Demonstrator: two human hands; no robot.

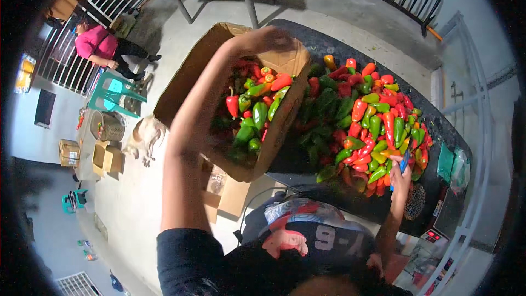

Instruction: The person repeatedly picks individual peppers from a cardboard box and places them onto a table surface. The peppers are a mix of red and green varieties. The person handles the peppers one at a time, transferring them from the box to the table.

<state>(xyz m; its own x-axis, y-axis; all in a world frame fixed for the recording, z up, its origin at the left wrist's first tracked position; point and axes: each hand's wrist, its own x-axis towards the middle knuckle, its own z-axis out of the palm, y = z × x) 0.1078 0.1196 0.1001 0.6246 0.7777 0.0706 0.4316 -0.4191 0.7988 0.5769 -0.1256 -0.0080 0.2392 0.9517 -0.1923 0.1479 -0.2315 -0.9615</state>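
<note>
My left hand [277, 39] is blurred and reaches over the far side of a cardboard box [302, 70]; its fingers are unclear. The box holds red and green peppers [259, 115] and stands tilted in the picture, beside a heap of peppers [374, 127] on a dark table [349, 37]. The heap mixes red, green and orange ones, part of it in shadow. At the heap's near right edge, my right hand [399, 176] grips a small blue tool [404, 162], its kind not clear, with fingers close to the peppers.
Green and clear plastic bags [446, 162] and a device with a lit red display [432, 235] lie at the table's right end. Open cardboard boxes [236, 197] stand on the floor, near a lying dog [146, 135]. A person [98, 45] is at the upper left.
</note>
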